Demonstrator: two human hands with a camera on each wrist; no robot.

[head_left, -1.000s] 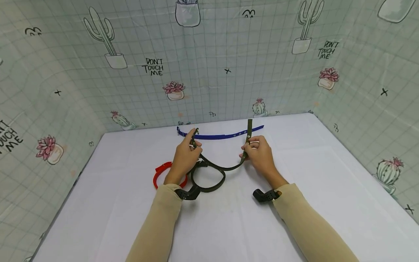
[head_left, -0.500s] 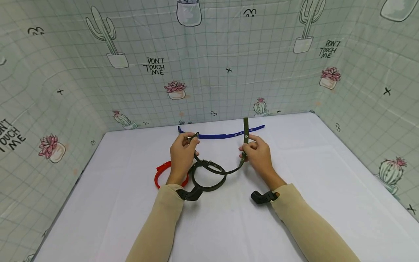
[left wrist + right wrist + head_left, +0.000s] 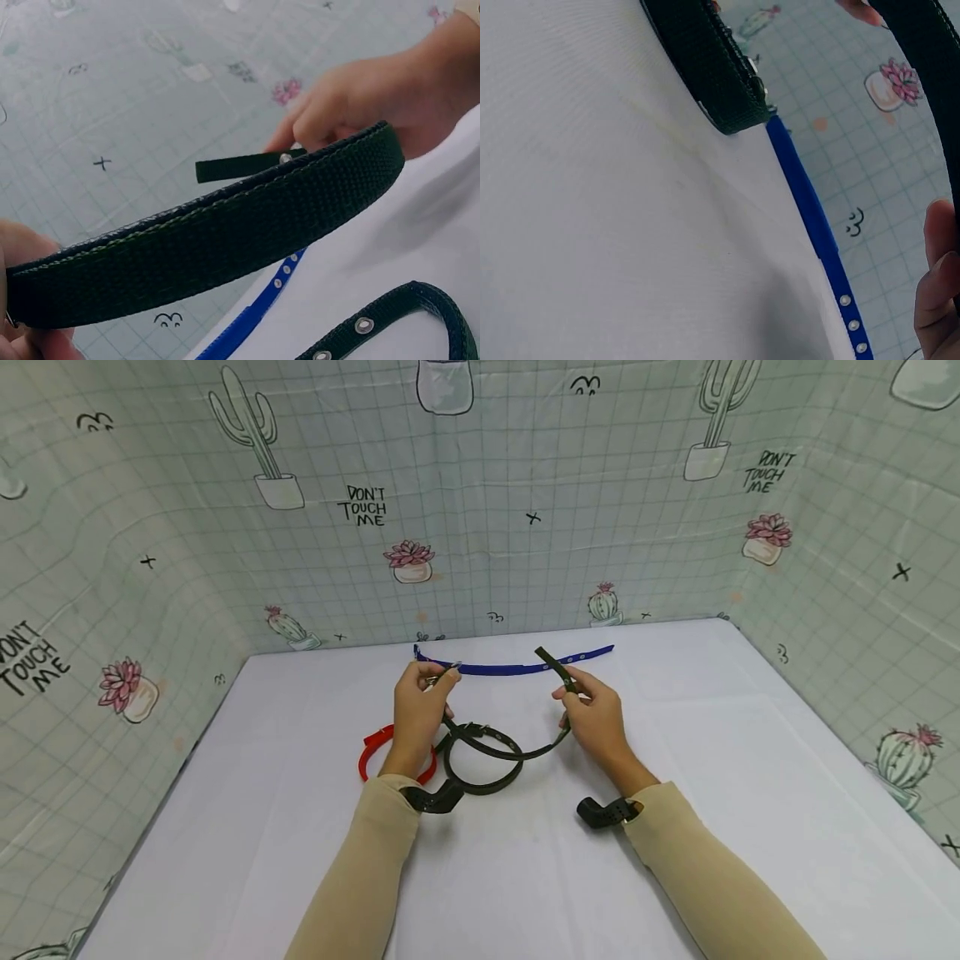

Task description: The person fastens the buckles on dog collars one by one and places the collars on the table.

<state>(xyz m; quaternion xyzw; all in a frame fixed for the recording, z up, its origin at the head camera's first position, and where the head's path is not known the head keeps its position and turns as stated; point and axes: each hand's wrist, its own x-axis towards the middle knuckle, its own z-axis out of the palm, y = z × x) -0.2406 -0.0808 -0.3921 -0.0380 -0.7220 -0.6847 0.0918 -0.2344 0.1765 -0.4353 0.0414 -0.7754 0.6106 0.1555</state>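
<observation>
My left hand (image 3: 433,682) pinches the buckle end of a dark green collar strap (image 3: 525,752), which sags between both hands just above the table. The strap's holed end is pinched by my right hand (image 3: 572,688), and its tip leans up and to the left. In the left wrist view the strap (image 3: 210,247) runs across the frame toward the right hand (image 3: 360,105). A second dark collar (image 3: 480,772) lies looped on the white table (image 3: 712,752) under the strap. A red collar (image 3: 372,753) lies partly hidden behind my left wrist.
A blue strap (image 3: 517,667) lies flat along the table's back edge, also seen as the blue strap (image 3: 810,217) in the right wrist view. Cactus-print sheets wall the table at the back and on both sides.
The strap's free end in my right hand has tipped from upright to leaning left. Both hands keep their hold and have shifted slightly toward the back.
</observation>
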